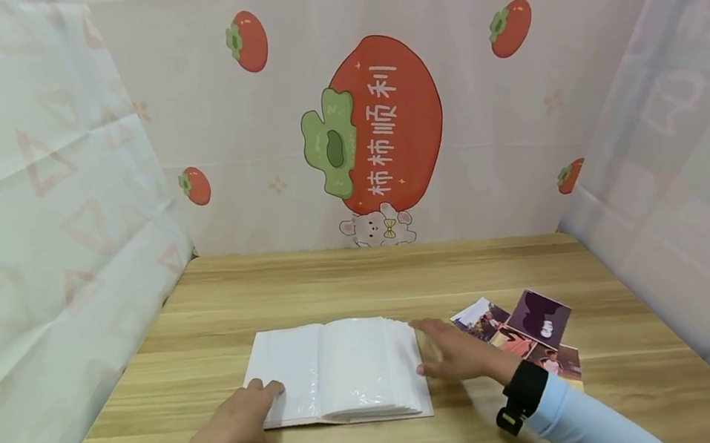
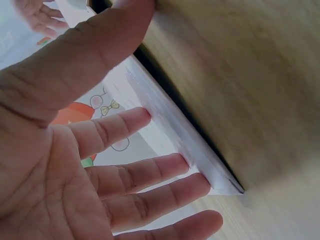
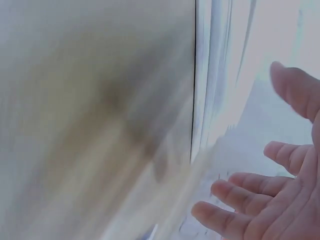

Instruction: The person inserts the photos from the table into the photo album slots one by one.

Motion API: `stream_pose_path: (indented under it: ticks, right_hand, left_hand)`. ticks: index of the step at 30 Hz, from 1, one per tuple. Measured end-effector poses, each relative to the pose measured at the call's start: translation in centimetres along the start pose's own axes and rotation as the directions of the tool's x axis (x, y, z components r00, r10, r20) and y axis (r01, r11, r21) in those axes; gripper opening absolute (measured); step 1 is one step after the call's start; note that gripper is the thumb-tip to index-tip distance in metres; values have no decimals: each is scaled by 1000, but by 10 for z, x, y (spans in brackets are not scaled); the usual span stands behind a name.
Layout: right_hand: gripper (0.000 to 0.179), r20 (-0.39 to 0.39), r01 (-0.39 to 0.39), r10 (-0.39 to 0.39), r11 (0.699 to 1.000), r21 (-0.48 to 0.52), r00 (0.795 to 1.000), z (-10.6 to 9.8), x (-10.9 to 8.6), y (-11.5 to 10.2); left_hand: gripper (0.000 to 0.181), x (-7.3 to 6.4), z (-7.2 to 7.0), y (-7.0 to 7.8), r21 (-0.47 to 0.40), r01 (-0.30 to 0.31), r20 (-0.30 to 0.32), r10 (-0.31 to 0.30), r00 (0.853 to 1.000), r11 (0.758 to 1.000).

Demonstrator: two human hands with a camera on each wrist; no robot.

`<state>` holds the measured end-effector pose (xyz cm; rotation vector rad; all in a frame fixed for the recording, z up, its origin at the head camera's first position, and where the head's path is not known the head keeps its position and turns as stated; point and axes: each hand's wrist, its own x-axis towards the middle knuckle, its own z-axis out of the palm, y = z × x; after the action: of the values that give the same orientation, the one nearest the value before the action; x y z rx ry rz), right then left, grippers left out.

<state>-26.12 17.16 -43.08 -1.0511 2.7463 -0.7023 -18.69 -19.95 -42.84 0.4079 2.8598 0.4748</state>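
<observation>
An open photo album (image 1: pixel 361 367) with white pages and glossy clear sleeves lies flat on the wooden table. At its left edge is my left hand (image 1: pixel 238 420), the index finger by the cover's lower left part. In the left wrist view the fingers (image 2: pixel 145 177) are extended along the album's edge (image 2: pixel 200 150). My right hand (image 1: pixel 458 350) is beside the album's right edge, fingers spread and nothing held. The right wrist view shows those fingers (image 3: pixel 240 197) straight, apart from the page edges (image 3: pixel 215 65).
Several loose photos (image 1: pixel 539 321) overlap on the table just right of my right hand. The wooden table (image 1: pixel 363 280) is bordered by a printed cloth backdrop (image 1: pixel 214 120) with persimmon pictures, and by cloth walls on both sides.
</observation>
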Motion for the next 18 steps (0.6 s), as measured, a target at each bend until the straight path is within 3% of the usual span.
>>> stream_pose_path:
  ticks: [4, 7, 11, 18]
  right_hand:
    - [72, -67, -36, 34, 999, -31, 997, -15, -3, 19]
    - [63, -110, -114, 107, 991, -65, 988, -27, -5, 36]
    - [58, -137, -265, 250, 959, -99, 958, -38, -7, 58]
    - [88, -87, -457, 449, 880, -130, 889, -47, -13, 87]
  left_hand:
    - [81, 0, 0, 0, 8, -4, -3, 4, 1000, 1000]
    - [82, 0, 0, 0, 10, -3, -3, 3, 1000, 1000]
    - [82, 0, -1, -1, 6, -1, 1, 1, 1000, 1000]
    - [82, -1, 0, 0, 0, -7, -3, 7, 1000, 1000]
